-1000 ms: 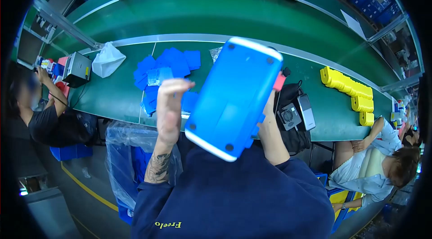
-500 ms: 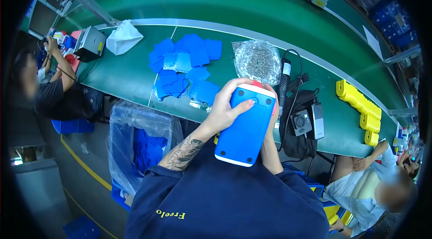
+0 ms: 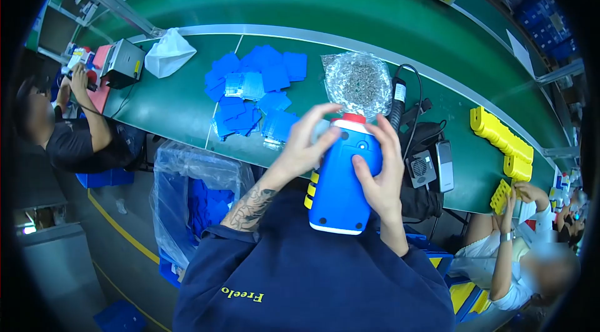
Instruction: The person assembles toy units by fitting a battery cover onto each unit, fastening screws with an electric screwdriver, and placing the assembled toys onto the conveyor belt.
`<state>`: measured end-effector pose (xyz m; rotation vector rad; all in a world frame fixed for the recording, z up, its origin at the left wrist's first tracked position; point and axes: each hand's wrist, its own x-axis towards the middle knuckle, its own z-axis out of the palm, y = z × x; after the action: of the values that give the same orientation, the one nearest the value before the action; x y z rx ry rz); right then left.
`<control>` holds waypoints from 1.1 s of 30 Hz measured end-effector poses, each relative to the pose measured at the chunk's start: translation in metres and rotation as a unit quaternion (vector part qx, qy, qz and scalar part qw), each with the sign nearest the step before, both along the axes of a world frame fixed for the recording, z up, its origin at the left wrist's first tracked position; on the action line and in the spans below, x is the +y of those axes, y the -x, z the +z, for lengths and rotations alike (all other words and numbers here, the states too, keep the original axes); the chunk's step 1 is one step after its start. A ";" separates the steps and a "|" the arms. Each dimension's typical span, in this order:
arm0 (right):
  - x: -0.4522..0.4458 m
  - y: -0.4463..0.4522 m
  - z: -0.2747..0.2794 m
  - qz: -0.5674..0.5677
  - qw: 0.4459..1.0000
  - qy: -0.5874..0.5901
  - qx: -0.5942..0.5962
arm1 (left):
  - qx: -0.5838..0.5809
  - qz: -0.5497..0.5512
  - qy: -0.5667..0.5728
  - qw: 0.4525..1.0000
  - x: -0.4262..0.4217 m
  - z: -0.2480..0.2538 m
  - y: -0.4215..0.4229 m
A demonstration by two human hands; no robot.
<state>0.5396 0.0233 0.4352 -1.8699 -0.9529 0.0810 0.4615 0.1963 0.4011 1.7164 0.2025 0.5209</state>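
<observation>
A blue plastic housing (image 3: pixel 344 179) stands in front of the person's chest, below the near edge of the worktop (image 3: pixel 169 113), with a red cap (image 3: pixel 354 117) at its upper end, a white rim along its lower end and yellow parts (image 3: pixel 310 191) showing at its left side. The left hand (image 3: pixel 307 146) is loosely open at the upper left corner, fingers bent and thumb reaching toward the housing; whether it touches cannot be told. The right hand (image 3: pixel 382 183) is partly open, thumb over the blue face and fingers stretched up along the right edge; how firmly it grips is unclear.

Beyond the red cap, a crumpled clear plastic bag (image 3: pixel 332 74) lies spread on the worktop with a heap of small metal pieces (image 3: pixel 359 85) in it. To its left are flat blue pieces (image 3: pixel 262 63), overlapping in loose piles. Near the left forearm, below the worktop, a bin liner (image 3: pixel 167 185) of clear plastic holds more pieces of blue. A white bag (image 3: pixel 169 54) sits farther back, its contents hidden. At right, yellow casings (image 3: pixel 499 135) stand in a row, while a co-worker (image 3: pixel 531 260) handles a yellow part (image 3: pixel 500 196); beside that person, a blue crate (image 3: pixel 445 264) contains yellow items.
</observation>
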 end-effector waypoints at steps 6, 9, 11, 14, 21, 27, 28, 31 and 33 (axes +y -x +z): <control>0.001 0.001 -0.002 -0.012 1.000 -0.017 0.015 | 0.214 0.114 -0.388 0.889 0.055 -0.041 0.028; 0.003 -0.001 0.000 -0.009 1.000 -0.017 0.016 | 0.289 0.056 -0.472 0.831 0.062 -0.053 0.032; 0.002 -0.003 -0.001 -0.007 1.000 -0.015 0.018 | 0.335 0.057 -0.488 0.804 0.064 -0.052 0.027; 0.000 -0.005 -0.002 0.001 0.999 -0.029 0.029 | 0.332 0.075 -0.505 0.793 0.067 -0.057 0.022; 0.008 -0.025 -0.026 0.038 0.970 -0.128 0.205 | 0.117 0.195 -0.362 0.904 0.075 -0.030 0.026; 0.014 -0.029 -0.041 0.052 0.962 -0.143 0.227 | -0.009 0.152 -0.006 0.988 0.051 0.061 0.031; 0.014 -0.030 -0.041 0.054 0.962 -0.142 0.227 | -0.008 0.155 -0.005 0.988 0.046 0.066 0.028; 0.014 -0.027 -0.037 0.057 0.953 -0.163 0.248 | 0.009 0.141 -0.039 0.989 0.046 0.064 0.023; 0.012 -0.026 -0.035 0.057 0.952 -0.165 0.251 | 0.070 0.162 -0.138 0.975 0.057 0.050 0.020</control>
<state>0.5656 0.0358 0.3998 -1.3872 -0.6662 0.4212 0.4410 0.2534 0.4509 2.0058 0.5383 0.6914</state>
